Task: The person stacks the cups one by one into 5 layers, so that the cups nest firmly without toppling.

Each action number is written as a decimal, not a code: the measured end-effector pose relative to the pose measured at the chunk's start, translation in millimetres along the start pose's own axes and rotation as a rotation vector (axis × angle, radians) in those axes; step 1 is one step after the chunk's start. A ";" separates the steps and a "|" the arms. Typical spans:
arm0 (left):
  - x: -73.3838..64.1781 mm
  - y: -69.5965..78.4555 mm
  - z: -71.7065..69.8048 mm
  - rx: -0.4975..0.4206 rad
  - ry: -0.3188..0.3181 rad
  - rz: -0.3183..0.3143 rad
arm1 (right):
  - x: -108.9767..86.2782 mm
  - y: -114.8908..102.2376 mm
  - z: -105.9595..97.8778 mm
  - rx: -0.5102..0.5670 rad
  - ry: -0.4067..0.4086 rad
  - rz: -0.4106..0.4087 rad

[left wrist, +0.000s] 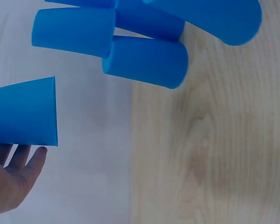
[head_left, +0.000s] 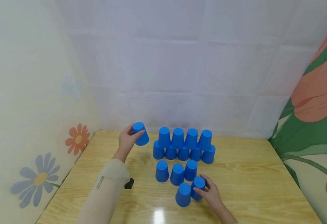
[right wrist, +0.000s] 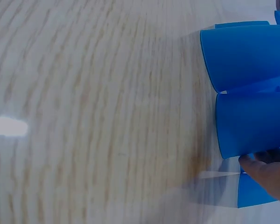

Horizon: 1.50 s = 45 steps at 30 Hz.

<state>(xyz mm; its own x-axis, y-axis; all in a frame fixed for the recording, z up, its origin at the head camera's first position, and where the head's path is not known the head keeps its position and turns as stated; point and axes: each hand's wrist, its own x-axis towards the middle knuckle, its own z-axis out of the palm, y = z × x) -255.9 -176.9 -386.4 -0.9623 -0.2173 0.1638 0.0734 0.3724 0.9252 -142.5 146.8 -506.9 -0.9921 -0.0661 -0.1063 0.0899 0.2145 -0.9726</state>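
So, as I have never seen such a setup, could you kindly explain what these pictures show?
There is no machine: a person works bare-handed. The wide picture comes from a camera worn on the head; the others come from one camera on each wrist. On the wooden table, at the back, a row of four upside-down blue cups stands on a row of five. In front stand three more cups, and nearer the person the right hand grips a cup beside another cup. The left hand holds a raised cup, left of the rows. A small black object shows by the left sleeve.
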 end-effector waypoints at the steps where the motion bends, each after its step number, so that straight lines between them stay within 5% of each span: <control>1: 1.8 2.2 1.1 0.000 0.004 -0.001 | -0.2 1.2 0.0 0.000 0.001 -0.004; 23: 25.1 48.4 25.1 -0.024 -0.014 0.100 | -1.0 11.6 -0.6 0.021 0.011 -0.019; 45: 30.2 85.7 69.0 -0.056 -0.006 0.104 | 0.2 13.5 -1.5 -0.016 0.010 -0.033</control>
<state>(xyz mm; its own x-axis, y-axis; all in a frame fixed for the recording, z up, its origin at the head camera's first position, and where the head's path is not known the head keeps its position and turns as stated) -296.8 -89.3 -325.7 -0.9501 -0.1750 0.2581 0.1872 0.3418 0.9209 -141.6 151.1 -519.7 -0.9954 -0.0635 -0.0719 0.0557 0.2274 -0.9722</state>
